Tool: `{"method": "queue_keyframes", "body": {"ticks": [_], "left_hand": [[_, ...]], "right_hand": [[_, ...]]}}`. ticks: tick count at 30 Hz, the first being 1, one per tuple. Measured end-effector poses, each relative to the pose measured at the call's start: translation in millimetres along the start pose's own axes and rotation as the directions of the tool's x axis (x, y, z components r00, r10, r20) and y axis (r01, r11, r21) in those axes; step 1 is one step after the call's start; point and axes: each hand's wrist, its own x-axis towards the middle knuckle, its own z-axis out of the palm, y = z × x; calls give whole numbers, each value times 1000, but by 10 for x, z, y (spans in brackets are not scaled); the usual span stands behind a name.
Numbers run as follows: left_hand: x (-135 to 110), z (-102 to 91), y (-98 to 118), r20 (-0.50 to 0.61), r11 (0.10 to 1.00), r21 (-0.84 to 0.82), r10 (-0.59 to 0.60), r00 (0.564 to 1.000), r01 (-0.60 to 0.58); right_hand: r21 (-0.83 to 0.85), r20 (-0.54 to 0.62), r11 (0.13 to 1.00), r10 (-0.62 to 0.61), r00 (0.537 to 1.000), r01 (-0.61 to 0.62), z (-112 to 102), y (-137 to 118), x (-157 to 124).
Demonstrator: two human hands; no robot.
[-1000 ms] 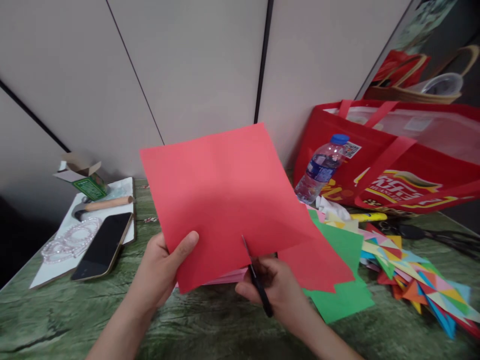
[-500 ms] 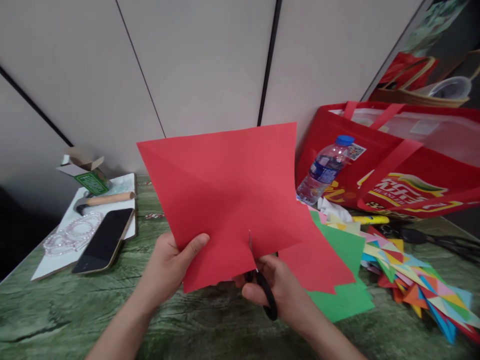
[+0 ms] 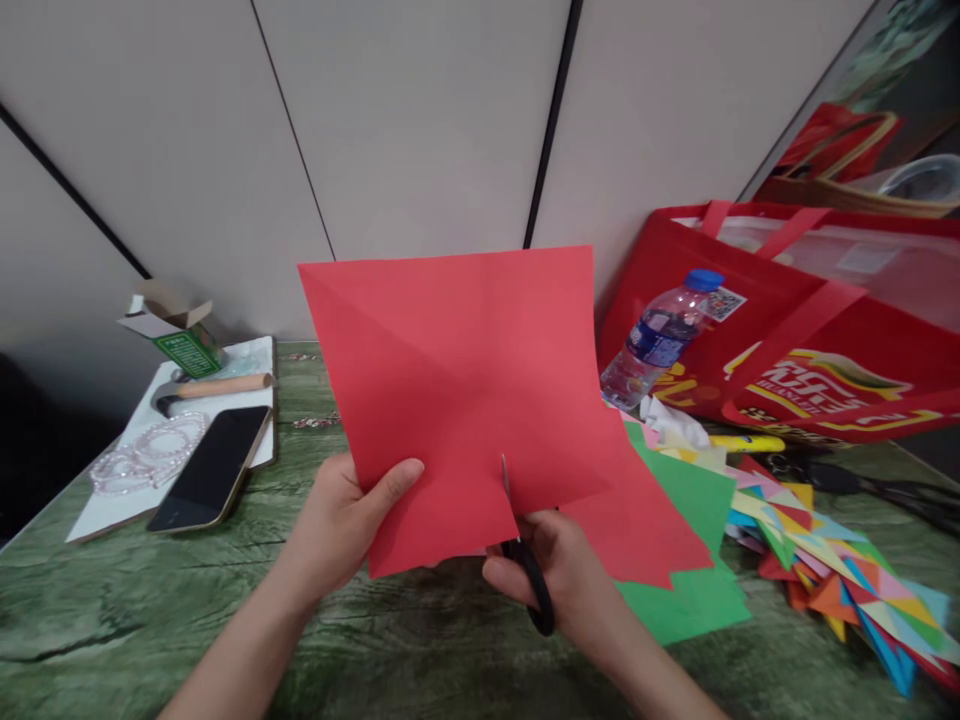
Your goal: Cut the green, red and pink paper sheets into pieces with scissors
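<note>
Above the green worktop, left fingers clamp one red paper sheet, right fingers one black-handled scissors pointing lengthwise forward.

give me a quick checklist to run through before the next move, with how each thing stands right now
1. Left hand gripping the red paper sheet: ok, the left thumb presses on its face near the lower left edge.
2. Right hand holding the scissors by the black handle: ok.
3. Left thumb clear of the visible blade: ok, it sits apart, to the left.
4. Both blades in view: not ok, only one shows, over the sheet's face.
5. Space behind the sheet clear: cannot tell, the sheet hides it.
6. Plastic bottle capped: ok, blue cap on.
</note>
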Motion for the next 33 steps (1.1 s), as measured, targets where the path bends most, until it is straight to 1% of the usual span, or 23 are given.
{"method": "queue_keyframes", "body": {"ticks": [6,11,18,22,27,29,33], "left_hand": [[-4,4,4,-6,1000,16,7,1000,-7],[-3,0,-15,-19,999,43,10,1000,-9],[0,-2,-23,-3,1000,9,-4,1000,4],[-4,6,-12,-16,1000,7,-12,1000,12],[-16,20,-13,-8,999,-15,-31,999,31],[-15,16,-26,-13,1000,1,-30,999,30],[11,-12,-46,-34,998,63,3,999,-1]], "right_hand": [[11,-44,1000,8,999,-8,20,-13,2],[15,-85,998,61,995,-60,51,-63,9],[1,-133,996,88,987,-89,90,-65,14],[-10,-135,995,100,986,-103,83,-47,13],[-41,-126,996,73,989,-79,34,63,12],[-44,-109,996,74,991,-80,18,97,12],[11,-83,998,59,995,-58,8,93,15]]}}
